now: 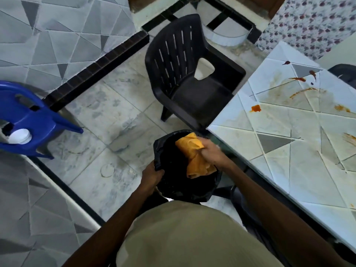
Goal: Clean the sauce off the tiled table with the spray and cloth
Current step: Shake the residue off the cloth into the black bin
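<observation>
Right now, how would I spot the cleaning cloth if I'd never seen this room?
Find the sauce-smeared tiled table on the right; just off its corner a black bin bag stands open. The cloth hangs over its mouth, gripped by the right hand. It is the only bright orange fabric among black neighbours.

Single head-worn wide view, looking steeply down from close above the right hand (211, 151) gripping the orange cloth (191, 149); tiled table (289, 132) right of that grip; black chair (192, 89) beyond it.
</observation>
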`<action>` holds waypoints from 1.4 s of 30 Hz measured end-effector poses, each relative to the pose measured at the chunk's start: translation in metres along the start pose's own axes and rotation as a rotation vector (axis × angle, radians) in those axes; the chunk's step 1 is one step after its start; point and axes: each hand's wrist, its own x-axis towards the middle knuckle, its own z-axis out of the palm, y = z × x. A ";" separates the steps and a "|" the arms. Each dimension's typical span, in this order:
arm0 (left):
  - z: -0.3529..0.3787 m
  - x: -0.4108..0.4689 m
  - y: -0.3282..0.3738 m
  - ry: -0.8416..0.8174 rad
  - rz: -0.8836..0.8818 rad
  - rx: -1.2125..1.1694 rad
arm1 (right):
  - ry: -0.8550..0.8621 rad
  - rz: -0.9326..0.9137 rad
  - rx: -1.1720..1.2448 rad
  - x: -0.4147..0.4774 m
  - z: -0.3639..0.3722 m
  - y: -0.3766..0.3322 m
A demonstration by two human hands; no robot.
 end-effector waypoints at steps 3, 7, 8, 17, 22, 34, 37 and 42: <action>-0.046 0.003 -0.009 0.020 -0.015 -0.075 | 0.025 0.233 0.307 0.021 0.027 -0.020; -0.113 0.023 -0.019 0.092 -0.028 -0.157 | 0.020 0.355 0.546 0.062 0.064 -0.063; -0.127 0.028 -0.021 0.113 -0.035 -0.176 | -0.001 0.369 0.579 0.070 0.071 -0.074; -0.273 0.130 0.007 0.339 -0.073 -0.460 | -0.182 0.333 0.675 0.229 0.131 -0.201; -0.350 0.205 0.039 0.454 -0.085 -0.605 | -0.263 0.328 0.562 0.348 0.168 -0.276; -0.511 0.483 0.035 0.625 -0.267 -0.718 | -0.196 0.390 0.339 0.659 0.324 -0.352; -0.533 0.585 -0.008 0.609 -0.339 -0.696 | -0.136 0.411 0.262 0.742 0.381 -0.327; -0.558 0.729 -0.070 0.618 -0.331 -0.624 | 0.016 0.410 0.073 0.857 0.474 -0.272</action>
